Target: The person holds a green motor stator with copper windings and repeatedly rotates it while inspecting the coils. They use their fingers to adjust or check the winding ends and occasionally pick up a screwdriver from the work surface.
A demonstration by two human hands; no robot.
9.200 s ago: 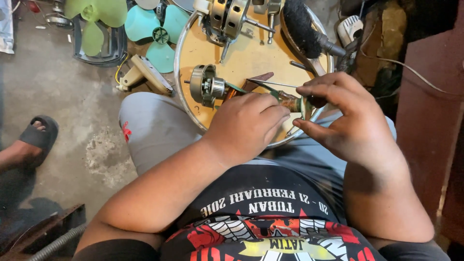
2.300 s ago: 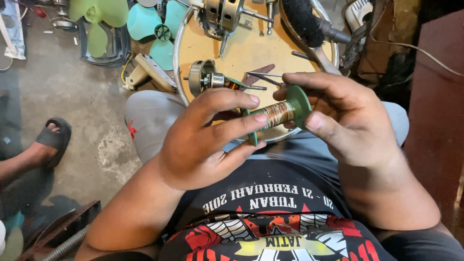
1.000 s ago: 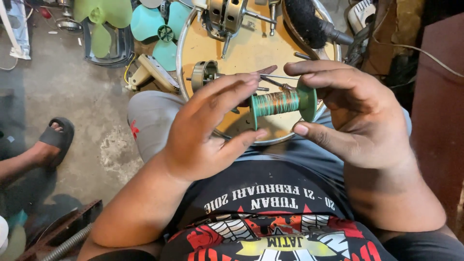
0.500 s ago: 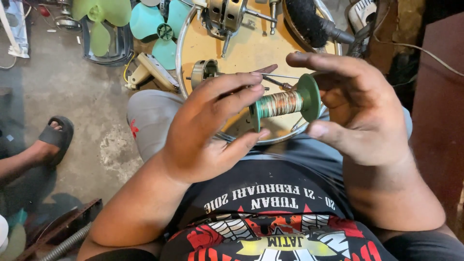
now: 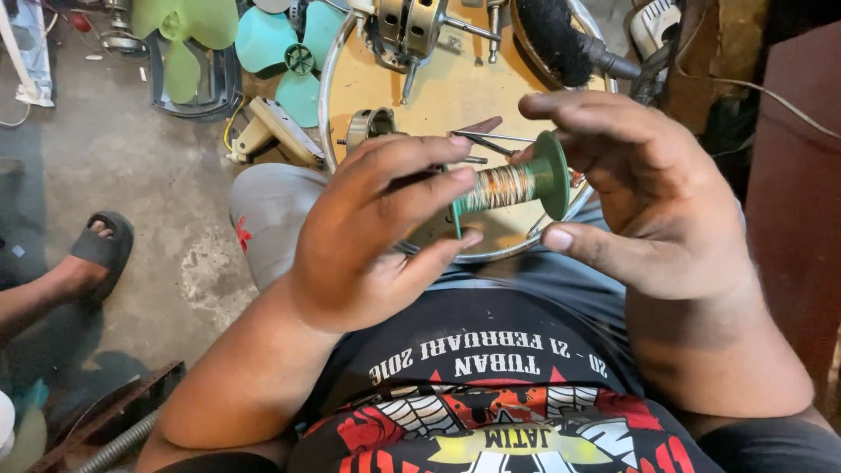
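The person holds a green spool (image 5: 512, 186) of copper wire over the lap, above a round tray (image 5: 455, 83). The left hand (image 5: 372, 241) pinches its near flange with closed fingers; the right hand (image 5: 644, 188) cups the far flange. The core looks well covered, with no loose wire end visible.
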